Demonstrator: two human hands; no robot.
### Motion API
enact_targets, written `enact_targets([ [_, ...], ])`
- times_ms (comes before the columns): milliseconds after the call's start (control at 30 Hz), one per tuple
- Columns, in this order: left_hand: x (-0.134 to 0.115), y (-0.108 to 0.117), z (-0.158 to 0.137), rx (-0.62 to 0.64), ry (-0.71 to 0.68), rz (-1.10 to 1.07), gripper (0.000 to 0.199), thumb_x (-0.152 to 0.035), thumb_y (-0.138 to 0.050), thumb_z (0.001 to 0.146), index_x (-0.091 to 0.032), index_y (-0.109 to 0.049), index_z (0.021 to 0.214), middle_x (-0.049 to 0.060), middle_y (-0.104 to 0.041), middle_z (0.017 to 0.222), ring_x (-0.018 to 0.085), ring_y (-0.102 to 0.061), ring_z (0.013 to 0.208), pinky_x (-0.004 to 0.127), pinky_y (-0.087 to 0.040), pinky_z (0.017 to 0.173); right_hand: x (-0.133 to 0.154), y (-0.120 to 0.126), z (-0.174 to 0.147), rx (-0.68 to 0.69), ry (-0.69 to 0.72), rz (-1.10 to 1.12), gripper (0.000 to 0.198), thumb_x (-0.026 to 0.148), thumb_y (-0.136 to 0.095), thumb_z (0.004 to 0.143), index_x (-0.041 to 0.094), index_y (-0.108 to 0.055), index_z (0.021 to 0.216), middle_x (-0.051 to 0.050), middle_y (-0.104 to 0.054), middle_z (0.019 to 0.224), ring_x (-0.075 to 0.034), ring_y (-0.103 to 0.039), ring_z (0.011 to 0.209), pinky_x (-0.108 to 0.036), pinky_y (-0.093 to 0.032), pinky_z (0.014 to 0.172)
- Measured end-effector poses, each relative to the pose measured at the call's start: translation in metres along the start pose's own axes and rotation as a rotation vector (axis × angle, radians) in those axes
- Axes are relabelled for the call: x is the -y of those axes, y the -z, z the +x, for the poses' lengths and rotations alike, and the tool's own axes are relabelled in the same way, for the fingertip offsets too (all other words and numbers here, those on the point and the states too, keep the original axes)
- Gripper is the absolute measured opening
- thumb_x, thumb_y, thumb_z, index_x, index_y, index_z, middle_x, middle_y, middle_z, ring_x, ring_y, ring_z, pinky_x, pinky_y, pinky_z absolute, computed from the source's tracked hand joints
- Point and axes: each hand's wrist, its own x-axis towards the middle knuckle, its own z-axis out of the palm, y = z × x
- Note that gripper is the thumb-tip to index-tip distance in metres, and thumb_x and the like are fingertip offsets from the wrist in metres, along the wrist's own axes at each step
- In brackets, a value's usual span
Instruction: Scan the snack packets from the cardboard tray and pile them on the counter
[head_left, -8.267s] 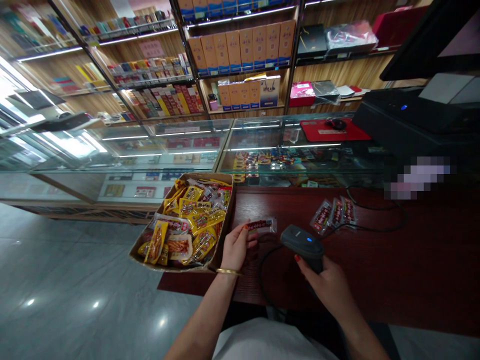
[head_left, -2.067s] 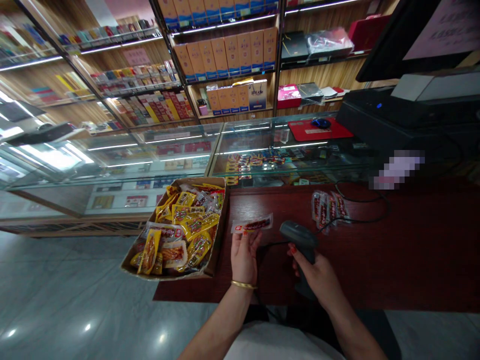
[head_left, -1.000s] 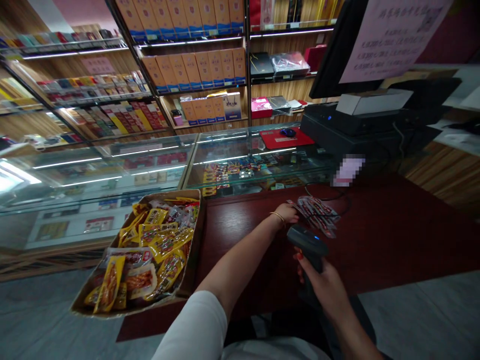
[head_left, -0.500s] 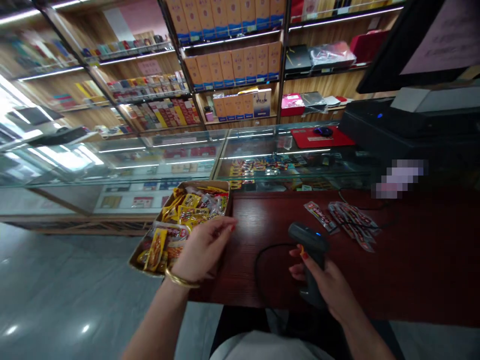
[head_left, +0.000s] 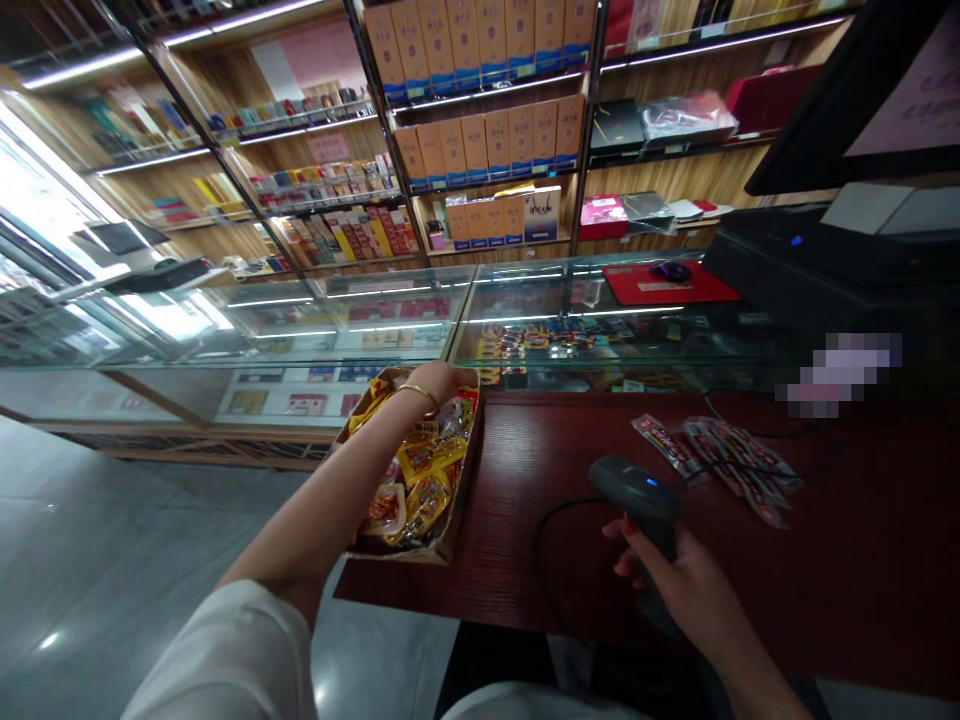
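Note:
My left hand (head_left: 437, 381), with a gold bracelet above it, reaches over the far end of a cardboard box (head_left: 466, 478). Its fingers are hidden behind the back of the hand. Yellow snack packets (head_left: 433, 455) and other small packs fill the box, which sits at the left end of the wooden desk. In my right hand (head_left: 694, 588) is a dark barcode scanner (head_left: 630, 487) with a small blue light, gripped by its handle. Several flat snack packets (head_left: 739, 462) lie on the desk to the right of the scanner.
Behind the desk (head_left: 525, 480) runs a glass display counter (head_left: 360, 335), with a red mouse pad (head_left: 622, 285) on it. A monitor (head_left: 817, 110) and a dark machine (head_left: 780, 265) stand at the right. The scanner's cable (head_left: 541, 530) loops over the desk.
My left hand has moved forward from above the box's near right side to its far end. The box sits more squarely with the desk. My right hand still holds the scanner.

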Motion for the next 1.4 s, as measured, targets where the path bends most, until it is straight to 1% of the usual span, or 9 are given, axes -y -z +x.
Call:
enact_targets([
  [233,-0.019,-0.02,0.017,0.112,-0.062,0.044,0.034,-0.025,-0.084,0.063,-0.025,-0.079,0.096,0.01,-0.079,0.109,0.028,-0.069,0.103,0.034,-0.049,0.093,-0.004,0.0,-0.003,0.032,-0.007,-0.054,0.059,0.076,-0.069,0.077,0.018,-0.077,0.091,-0.007,-0.076,0.066,-0.022,-0.07,0.058,-0.031,-0.056,0.053],
  [500,-0.004,0.005,-0.008,-0.001,0.023,0.046,0.019,-0.034,-0.079,0.075,-0.025,-0.081,0.092,0.012,-0.079,0.1,0.033,-0.07,0.103,0.039,-0.049,0.093,-0.012,0.002,0.0,0.042,-0.022,-0.015,0.058,0.074,-0.071,0.077,0.018,-0.077,0.091,-0.006,-0.075,0.066,-0.021,-0.069,0.058,-0.031,-0.054,0.053],
  [633,0.014,0.026,-0.04,-0.143,0.073,-0.007,0.026,-0.038,-0.068,0.085,-0.021,-0.081,0.1,0.015,-0.078,0.106,0.033,-0.068,0.106,0.039,-0.049,0.092,-0.013,0.0,0.001,0.043,-0.04,-0.007,0.059,0.075,-0.071,0.077,0.018,-0.076,0.092,-0.005,-0.073,0.065,-0.021,-0.069,0.059,-0.03,-0.054,0.055],
  [700,0.02,0.032,-0.059,-0.245,0.13,-0.133,0.028,-0.04,-0.064,0.087,-0.019,-0.08,0.096,0.015,-0.078,0.096,0.031,-0.069,0.094,0.038,-0.05,0.085,-0.013,-0.001,0.001,0.054,-0.04,-0.004,0.06,0.076,-0.07,0.078,0.018,-0.076,0.092,-0.005,-0.074,0.066,-0.021,-0.069,0.06,-0.029,-0.054,0.055],
  [800,0.015,0.032,-0.088,-0.355,0.214,-0.524,0.031,-0.044,-0.065,0.083,-0.017,-0.078,0.089,0.009,-0.075,0.079,0.023,-0.066,0.072,0.034,-0.051,0.07,-0.013,-0.003,0.001,0.065,-0.039,-0.001,0.06,0.075,-0.069,0.079,0.018,-0.076,0.092,-0.005,-0.074,0.066,-0.021,-0.069,0.06,-0.029,-0.054,0.055],
  [900,-0.008,0.021,-0.113,-0.334,0.268,-1.038,0.041,-0.051,-0.075,0.072,-0.016,-0.077,0.092,0.004,-0.071,0.072,0.017,-0.06,0.059,0.029,-0.051,0.057,-0.015,-0.003,0.001,0.071,-0.036,0.006,0.058,0.073,-0.069,0.081,0.018,-0.076,0.093,-0.005,-0.073,0.065,-0.02,-0.069,0.06,-0.029,-0.054,0.055],
  [1000,-0.038,0.006,-0.133,-0.246,0.274,-1.374,0.045,-0.051,-0.08,0.066,-0.014,-0.075,0.09,0.001,-0.066,0.069,0.013,-0.056,0.055,0.026,-0.051,0.051,-0.015,-0.003,0.0,0.068,-0.031,0.017,0.056,0.072,-0.07,0.081,0.018,-0.076,0.093,-0.005,-0.074,0.068,-0.021,-0.069,0.06,-0.03,-0.054,0.055],
  [1167,-0.072,-0.015,-0.151,-0.151,0.281,-1.556,0.031,-0.04,-0.069,0.072,-0.014,-0.074,0.087,-0.001,-0.061,0.065,0.012,-0.054,0.054,0.024,-0.051,0.045,-0.015,0.0,-0.001,0.066,-0.035,0.007,0.055,0.071,-0.07,0.081,0.018,-0.076,0.092,-0.005,-0.075,0.068,-0.02,-0.069,0.059,-0.03,-0.055,0.054],
  [1400,-0.086,-0.03,-0.154,-0.115,0.304,-1.463,0.034,-0.038,-0.059,0.075,-0.014,-0.074,0.095,0.0,-0.06,0.069,0.014,-0.054,0.055,0.025,-0.052,0.044,-0.014,0.001,-0.003,0.049,-0.01,0.013,0.048,0.065,-0.07,0.084,0.018,-0.075,0.093,-0.005,-0.075,0.069,-0.02,-0.069,0.058,-0.029,-0.055,0.054],
])
